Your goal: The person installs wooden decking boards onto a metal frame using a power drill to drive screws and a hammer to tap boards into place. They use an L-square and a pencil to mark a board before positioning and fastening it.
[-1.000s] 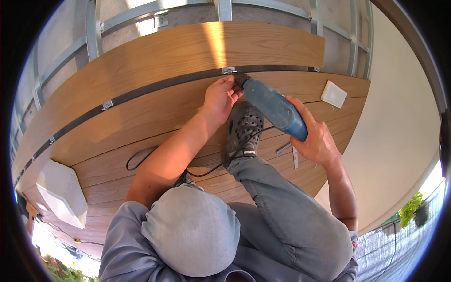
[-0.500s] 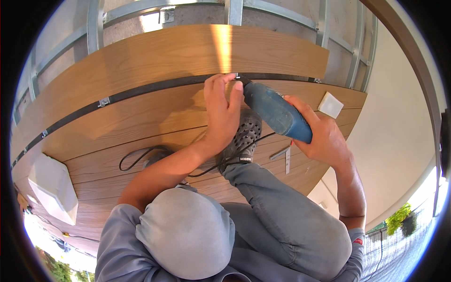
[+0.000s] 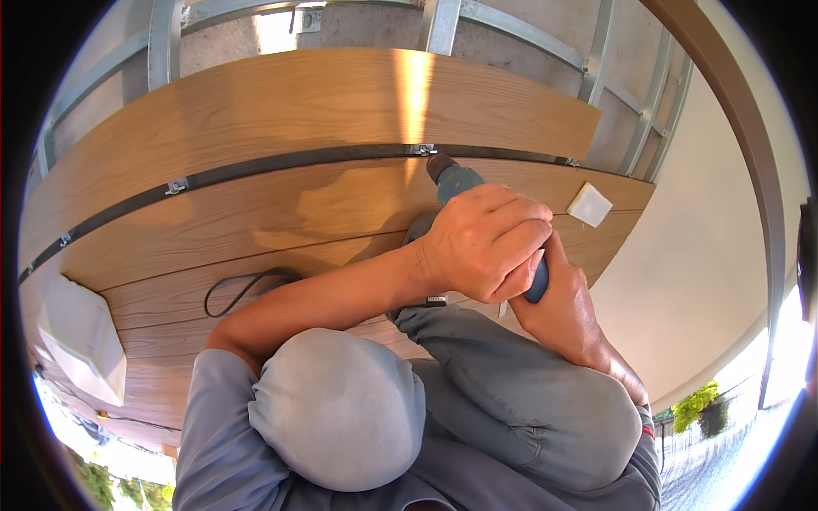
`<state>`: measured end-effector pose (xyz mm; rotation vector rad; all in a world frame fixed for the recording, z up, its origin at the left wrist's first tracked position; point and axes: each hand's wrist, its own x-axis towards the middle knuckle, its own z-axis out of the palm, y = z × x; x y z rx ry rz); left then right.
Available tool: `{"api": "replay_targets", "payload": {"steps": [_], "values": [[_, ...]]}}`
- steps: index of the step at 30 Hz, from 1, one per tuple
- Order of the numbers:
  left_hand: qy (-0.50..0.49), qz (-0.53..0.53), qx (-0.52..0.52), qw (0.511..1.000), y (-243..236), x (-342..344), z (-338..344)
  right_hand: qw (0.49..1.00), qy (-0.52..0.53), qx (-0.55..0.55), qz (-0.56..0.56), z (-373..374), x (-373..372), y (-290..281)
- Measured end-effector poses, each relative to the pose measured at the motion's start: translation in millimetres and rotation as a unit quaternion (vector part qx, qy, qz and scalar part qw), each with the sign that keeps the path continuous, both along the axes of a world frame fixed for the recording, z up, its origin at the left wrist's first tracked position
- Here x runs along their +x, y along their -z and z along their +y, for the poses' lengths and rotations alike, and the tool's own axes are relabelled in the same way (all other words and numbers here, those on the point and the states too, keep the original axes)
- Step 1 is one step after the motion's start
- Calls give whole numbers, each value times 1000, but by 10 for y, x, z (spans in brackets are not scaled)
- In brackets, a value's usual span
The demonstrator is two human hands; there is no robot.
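A blue power drill [image 3: 457, 182] slants across the boards, its dark nose close to a small metal clip [image 3: 423, 150] in the dark gap. My left hand [image 3: 487, 243] is closed over the top of the drill's body. Around its rear end wraps my right hand [image 3: 561, 308], fingers closed. The two hands touch, and most of the drill is hidden under them. Whether the bit meets the clip's screw cannot be made out. Beyond the gap lies a loose wood-look board [image 3: 281, 94].
More clips, one of them [image 3: 176, 186], sit along the gap. Metal framing [image 3: 440, 25] lies behind the board. A white square block [image 3: 590, 204] rests at right, a white box [image 3: 83, 339] at left. A black cable [image 3: 223, 292] loops on the laid planks [image 3: 170, 315].
My left hand has left the clip and come back onto the drill. The drill and right hand have shifted slightly down, the drill now pointing up-left at the clip.
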<state>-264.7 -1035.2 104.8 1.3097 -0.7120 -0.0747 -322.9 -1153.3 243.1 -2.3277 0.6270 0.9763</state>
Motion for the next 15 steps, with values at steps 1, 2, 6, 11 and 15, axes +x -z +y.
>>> {"api": "replay_targets", "payload": {"steps": [1,2,6,11,15], "values": [[2,4,1,1000,0,-4,-3,1000,2,-1,13,-11,36,5],[-4,11,-7,1000,-1,-10,-3,1000,4,0,18,-8,34,-11],[-17,7,-11,1000,24,43,-44,1000,-6,1,26,-40,124,-1],[-36,11,-24,999,38,53,-62,999,-21,7,38,-65,142,-9],[-53,11,-30,998,51,34,-59,998,-15,-1,60,-46,201,-41]]}}
